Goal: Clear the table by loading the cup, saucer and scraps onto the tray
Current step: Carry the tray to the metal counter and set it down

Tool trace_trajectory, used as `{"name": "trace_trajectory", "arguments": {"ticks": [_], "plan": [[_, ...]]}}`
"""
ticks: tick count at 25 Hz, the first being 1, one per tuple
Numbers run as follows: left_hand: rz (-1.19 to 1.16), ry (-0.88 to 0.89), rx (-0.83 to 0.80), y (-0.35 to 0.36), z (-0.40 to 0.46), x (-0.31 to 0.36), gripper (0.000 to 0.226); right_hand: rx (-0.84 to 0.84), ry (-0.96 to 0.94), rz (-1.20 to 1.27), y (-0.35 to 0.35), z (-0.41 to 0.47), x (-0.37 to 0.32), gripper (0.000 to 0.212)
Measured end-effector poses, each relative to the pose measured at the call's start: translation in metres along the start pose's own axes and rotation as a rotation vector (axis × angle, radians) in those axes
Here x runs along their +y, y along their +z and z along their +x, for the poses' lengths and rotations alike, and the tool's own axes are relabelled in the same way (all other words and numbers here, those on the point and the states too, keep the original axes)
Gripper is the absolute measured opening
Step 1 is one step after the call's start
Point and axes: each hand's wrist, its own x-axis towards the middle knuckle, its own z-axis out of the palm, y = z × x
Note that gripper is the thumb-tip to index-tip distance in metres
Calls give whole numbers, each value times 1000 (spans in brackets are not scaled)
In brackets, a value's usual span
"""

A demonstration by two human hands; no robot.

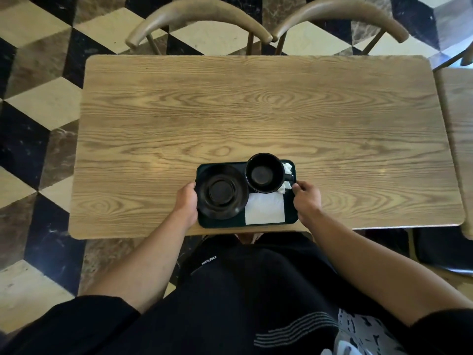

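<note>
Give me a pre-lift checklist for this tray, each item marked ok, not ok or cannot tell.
1. Cup on the tray, upright: ok.
2. Saucer on the tray, lying flat: ok.
3. Scraps loaded: flat napkin and crumpled tissue both on the tray: ok.
4. Left hand gripping the tray's left edge: ok.
5. Right hand gripping the right edge: ok.
6. Nothing left on the table: ok.
7. Cup empty, so no spill on lifting: cannot tell; its inside is dark.

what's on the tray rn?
On the tray: black saucer left, black cup far right, flat white napkin, crumpled tissue scraps beside the cup. Tray floor beneath them is hidden.
</note>
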Motion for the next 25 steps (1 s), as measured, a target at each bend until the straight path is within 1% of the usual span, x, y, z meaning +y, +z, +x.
{"name": "trace_trajectory", "arguments": {"ticks": [3,7,9,11,15,19,23,25], "plan": [[-44,-1,51,-22,-11,-14,39,-56,-12,-23,8,-13,1,22],[-106,-21,149,-51,-37,-46,30,-165,-53,-98,21,-29,6,18],[-149,-20,186,-71,-48,-64,32,-222,-55,-144,29,-36,16,17],[-188,-53,215,-89,-55,-81,36,-249,-53,-185,35,-45,23,20],[-254,-80,249,-126,-69,-101,32,-320,-64,-232,54,-75,35,20],[-284,-104,214,-160,-67,-107,32,-300,-78,-279,81,-98,44,20],[-227,-76,177,-225,-28,-106,39,-240,-99,-281,120,-131,50,22],[-198,-74,136,-253,-26,-89,37,-197,-110,-272,146,-149,55,22]]}}
